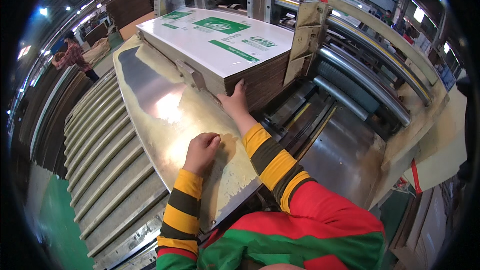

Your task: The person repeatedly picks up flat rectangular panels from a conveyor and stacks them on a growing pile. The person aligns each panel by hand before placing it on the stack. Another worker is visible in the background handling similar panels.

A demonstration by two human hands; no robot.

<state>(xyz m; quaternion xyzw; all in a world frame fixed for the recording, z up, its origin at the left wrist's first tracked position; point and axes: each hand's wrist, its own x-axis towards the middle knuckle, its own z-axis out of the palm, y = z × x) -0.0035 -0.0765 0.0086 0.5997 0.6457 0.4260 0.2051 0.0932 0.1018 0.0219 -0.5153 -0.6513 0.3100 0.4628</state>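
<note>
A tall stack of cardboard sheets (270, 79) stands at the feed side of a machine, its top sheet glossy white with green print. My right hand (235, 101) presses against the stack's near corner, thumb spread up along one face and fingers on the other side, partly hidden. Lower and to the left, my left hand (201, 153) is curled into a loose fist just over the metal feed table (165, 107). Nothing shows in that fist. A small upright metal guide (191, 74) stands along the stack's left side.
A tall plate (302, 42) borders the stack on the right, beside steel rollers (367, 84). A ribbed slatted surface (107, 155) slopes away at left. Beyond it, a person in a checked shirt (75, 56) stands near piled sheets. A red strap (416, 177) hangs at right.
</note>
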